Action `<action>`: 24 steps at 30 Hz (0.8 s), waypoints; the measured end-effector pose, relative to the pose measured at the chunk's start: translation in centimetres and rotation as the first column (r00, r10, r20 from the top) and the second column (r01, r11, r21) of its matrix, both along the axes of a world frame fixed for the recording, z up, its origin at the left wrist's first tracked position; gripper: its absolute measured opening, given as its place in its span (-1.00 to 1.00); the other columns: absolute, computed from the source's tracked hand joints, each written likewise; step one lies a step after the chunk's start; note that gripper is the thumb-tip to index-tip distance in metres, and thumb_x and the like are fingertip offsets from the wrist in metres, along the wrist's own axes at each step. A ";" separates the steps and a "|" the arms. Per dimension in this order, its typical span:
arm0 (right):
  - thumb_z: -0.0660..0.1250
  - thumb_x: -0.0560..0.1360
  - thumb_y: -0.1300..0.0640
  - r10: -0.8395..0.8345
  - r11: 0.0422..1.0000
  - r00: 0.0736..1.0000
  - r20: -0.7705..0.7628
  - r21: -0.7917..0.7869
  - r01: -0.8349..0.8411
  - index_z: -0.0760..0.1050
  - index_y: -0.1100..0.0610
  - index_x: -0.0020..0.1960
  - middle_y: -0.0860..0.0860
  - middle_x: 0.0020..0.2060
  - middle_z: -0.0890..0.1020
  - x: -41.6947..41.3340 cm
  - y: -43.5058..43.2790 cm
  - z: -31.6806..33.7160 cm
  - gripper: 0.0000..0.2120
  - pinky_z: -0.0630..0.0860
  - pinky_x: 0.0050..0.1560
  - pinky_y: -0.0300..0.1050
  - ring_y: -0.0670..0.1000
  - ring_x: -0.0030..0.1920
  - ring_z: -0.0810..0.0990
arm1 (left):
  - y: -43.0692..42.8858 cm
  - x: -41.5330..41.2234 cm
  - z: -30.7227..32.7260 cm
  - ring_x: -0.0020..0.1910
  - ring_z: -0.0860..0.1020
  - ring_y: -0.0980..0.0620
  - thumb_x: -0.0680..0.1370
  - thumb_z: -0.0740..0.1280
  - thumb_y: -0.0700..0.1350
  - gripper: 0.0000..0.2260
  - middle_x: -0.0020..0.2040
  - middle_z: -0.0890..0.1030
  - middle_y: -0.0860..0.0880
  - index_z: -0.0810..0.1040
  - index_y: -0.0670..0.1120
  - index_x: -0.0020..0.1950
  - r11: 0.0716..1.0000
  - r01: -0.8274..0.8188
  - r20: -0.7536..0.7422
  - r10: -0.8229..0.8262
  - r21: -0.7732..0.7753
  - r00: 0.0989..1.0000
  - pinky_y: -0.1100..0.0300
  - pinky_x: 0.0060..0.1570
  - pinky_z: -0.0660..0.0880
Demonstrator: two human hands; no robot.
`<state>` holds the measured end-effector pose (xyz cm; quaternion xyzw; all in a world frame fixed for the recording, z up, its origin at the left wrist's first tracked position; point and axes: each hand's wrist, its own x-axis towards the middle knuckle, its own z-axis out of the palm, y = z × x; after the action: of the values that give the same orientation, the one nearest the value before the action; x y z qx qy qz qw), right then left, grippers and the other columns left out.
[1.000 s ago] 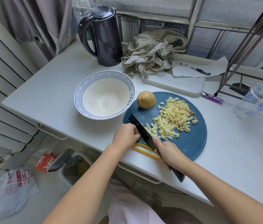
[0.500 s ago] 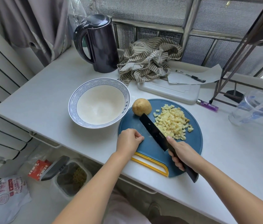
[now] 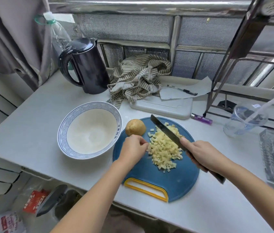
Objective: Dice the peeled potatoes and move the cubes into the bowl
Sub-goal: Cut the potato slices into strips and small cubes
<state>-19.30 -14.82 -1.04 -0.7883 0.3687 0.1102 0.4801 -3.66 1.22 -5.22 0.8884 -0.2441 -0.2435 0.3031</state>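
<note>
A round blue cutting board (image 3: 180,180) with a yellow handle lies on the white counter. On it sits a heap of diced potato cubes (image 3: 163,148) and one whole peeled potato (image 3: 135,127) at the board's far left edge. My right hand (image 3: 200,153) grips the handle of a dark knife (image 3: 165,130), whose blade lies across the far side of the heap. My left hand (image 3: 132,148), fingers curled, touches the left edge of the cubes. A white bowl (image 3: 62,132) with a blue patterned rim stands left of the board, with nothing in it.
A black kettle (image 3: 87,66) and a striped cloth (image 3: 138,79) stand behind the bowl. A white board (image 3: 163,107) with paper and a pen, a purple lighter (image 3: 201,118), a clear plastic cup (image 3: 245,120) and a metal rack (image 3: 233,52) lie to the right. The counter edge is near me.
The knife moved from the near left side of the heap to its far right side. My left hand came off the board's edge and reached the cubes. The camera moved closer.
</note>
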 end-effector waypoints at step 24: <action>0.10 0.58 -0.31 0.483 0.441 0.739 -0.470 -0.598 -0.669 0.40 0.07 -0.10 0.04 -0.05 0.63 1.4 0.9 3.5 -0.56 0.31 -0.22 -0.11 0.08 -0.07 0.59 | -5.0 -1.0 -1.1 0.14 0.34 0.04 0.47 0.34 0.26 -0.42 0.10 0.36 0.07 0.34 -0.09 0.30 0.931 0.359 0.284 -0.329 -0.060 0.901 0.20 0.17 0.22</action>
<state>-17.87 -13.95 2.44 -0.9698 0.1399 0.1998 0.0057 -4.68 -3.81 -6.36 0.8377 -0.4493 -0.1562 0.2682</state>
